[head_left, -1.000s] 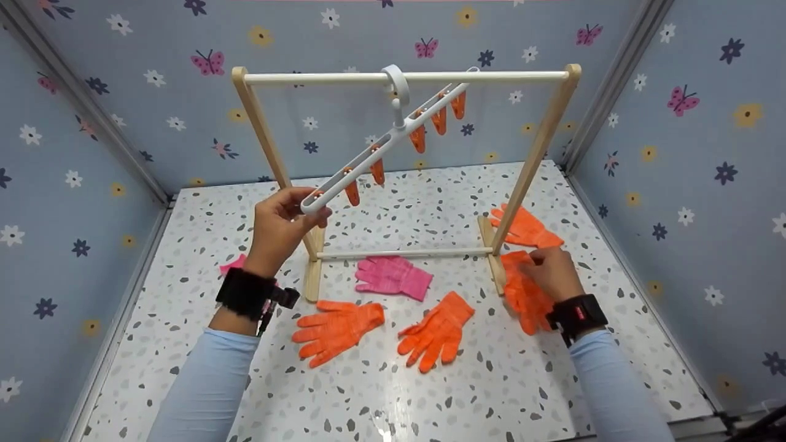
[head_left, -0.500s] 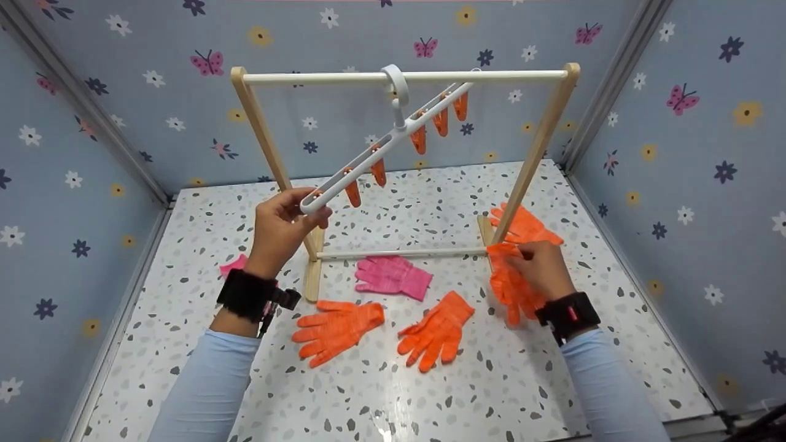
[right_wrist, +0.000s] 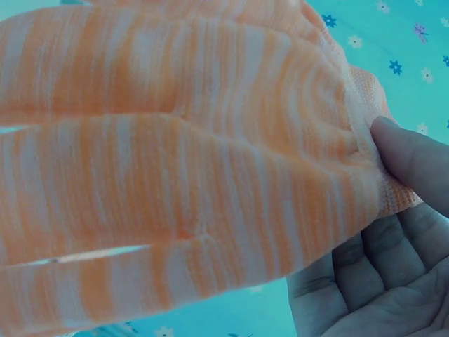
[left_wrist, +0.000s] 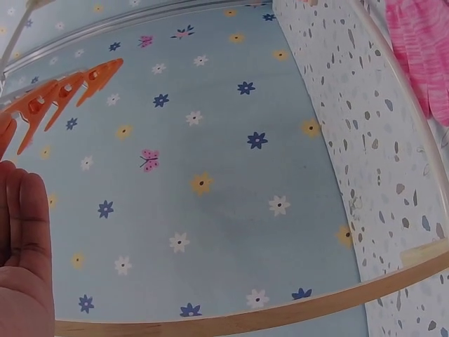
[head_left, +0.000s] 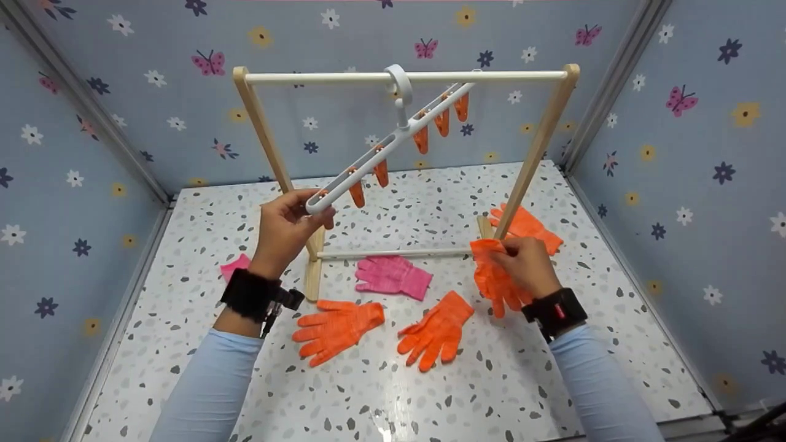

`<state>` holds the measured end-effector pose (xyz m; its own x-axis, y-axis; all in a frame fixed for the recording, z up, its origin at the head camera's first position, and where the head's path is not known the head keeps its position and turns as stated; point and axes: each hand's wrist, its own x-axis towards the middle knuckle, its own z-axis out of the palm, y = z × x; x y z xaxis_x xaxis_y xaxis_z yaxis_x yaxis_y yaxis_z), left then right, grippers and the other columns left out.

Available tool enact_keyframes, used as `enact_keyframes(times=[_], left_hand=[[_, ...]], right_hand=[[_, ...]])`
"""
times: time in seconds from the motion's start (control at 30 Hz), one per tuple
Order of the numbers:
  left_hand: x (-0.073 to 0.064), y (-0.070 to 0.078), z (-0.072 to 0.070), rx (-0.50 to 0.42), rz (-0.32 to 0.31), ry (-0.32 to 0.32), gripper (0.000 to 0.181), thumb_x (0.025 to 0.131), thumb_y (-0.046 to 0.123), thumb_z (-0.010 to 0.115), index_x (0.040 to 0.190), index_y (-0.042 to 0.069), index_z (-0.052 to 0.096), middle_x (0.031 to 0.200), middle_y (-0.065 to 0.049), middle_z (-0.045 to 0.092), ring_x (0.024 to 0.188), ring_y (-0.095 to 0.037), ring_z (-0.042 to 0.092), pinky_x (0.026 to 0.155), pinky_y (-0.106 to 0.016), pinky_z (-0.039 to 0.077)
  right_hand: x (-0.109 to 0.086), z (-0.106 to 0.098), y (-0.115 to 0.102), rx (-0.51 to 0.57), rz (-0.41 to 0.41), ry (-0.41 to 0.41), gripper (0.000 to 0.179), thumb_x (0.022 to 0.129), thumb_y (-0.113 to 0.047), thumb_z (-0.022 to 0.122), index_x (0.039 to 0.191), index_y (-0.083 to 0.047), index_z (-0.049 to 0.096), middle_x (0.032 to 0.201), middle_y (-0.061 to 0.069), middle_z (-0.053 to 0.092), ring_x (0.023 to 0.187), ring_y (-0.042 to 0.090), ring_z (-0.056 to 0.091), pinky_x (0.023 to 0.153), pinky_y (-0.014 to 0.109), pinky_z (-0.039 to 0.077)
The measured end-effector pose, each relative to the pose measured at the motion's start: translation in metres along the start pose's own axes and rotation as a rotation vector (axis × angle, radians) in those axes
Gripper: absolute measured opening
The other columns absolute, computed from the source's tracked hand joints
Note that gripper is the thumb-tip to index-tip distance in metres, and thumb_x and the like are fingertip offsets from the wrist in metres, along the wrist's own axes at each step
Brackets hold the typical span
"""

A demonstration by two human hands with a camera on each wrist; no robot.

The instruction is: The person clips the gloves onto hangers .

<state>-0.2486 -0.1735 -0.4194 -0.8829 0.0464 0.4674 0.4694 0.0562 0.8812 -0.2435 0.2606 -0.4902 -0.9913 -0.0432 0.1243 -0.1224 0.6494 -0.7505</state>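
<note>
My left hand [head_left: 287, 228] grips the near end of a white clip hanger [head_left: 371, 162], whose hook loops over the top bar of a wooden rack. Orange clips [head_left: 381, 173] dangle along the hanger; several also show in the left wrist view beside the fingers. With thumb and fingers my right hand [head_left: 529, 263] pinches the cuff of an orange glove [head_left: 494, 279], its fingers hanging down by the rack's right foot. Filling most of the right wrist view, that knitted glove [right_wrist: 189, 154] looks striped, with the thumb pressed on its cuff.
The wooden rack [head_left: 536, 153] stands on a speckled table. Nearer me lie two orange gloves [head_left: 341, 330], with a pink glove [head_left: 393, 276] beneath the lower bar. Another orange glove [head_left: 529, 230] is behind the right foot. Something pink [head_left: 235, 267] peeks out by the left wrist. Patterned walls surround the table.
My right hand has lifted the orange glove and carried it left and slightly up, past the rack's right foot. The left hand and hanger have shifted very slightly right.
</note>
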Motion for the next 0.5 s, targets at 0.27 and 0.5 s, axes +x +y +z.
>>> enact_keyframes(times=[0.27, 0.5], left_hand=[[0.0, 0.0, 0.003, -0.024, 0.008, -0.017, 0.026, 0.092, -0.005, 0.082, 0.117, -0.004, 0.077, 0.083, 0.001, 0.08, 0.079, -0.014, 0.075, 0.088, -0.027, 0.06], [0.0, 0.0, 0.004, 0.004, -0.016, -0.01, 0.024, 0.093, -0.002, 0.083, 0.117, -0.002, 0.079, 0.082, 0.003, 0.081, 0.08, -0.014, 0.076, 0.082, -0.025, 0.06]], right_hand=[[0.003, 0.008, -0.015, 0.028, -0.007, -0.001, 0.012, 0.101, -0.006, 0.077, 0.106, 0.003, 0.083, 0.095, 0.019, 0.078, 0.085, 0.028, 0.064, 0.067, 0.023, 0.051], [0.006, 0.016, -0.027, 0.013, -0.059, 0.016, 0.009, 0.099, -0.006, 0.08, 0.1, 0.001, 0.083, 0.082, 0.012, 0.073, 0.074, 0.022, 0.058, 0.061, 0.023, 0.046]])
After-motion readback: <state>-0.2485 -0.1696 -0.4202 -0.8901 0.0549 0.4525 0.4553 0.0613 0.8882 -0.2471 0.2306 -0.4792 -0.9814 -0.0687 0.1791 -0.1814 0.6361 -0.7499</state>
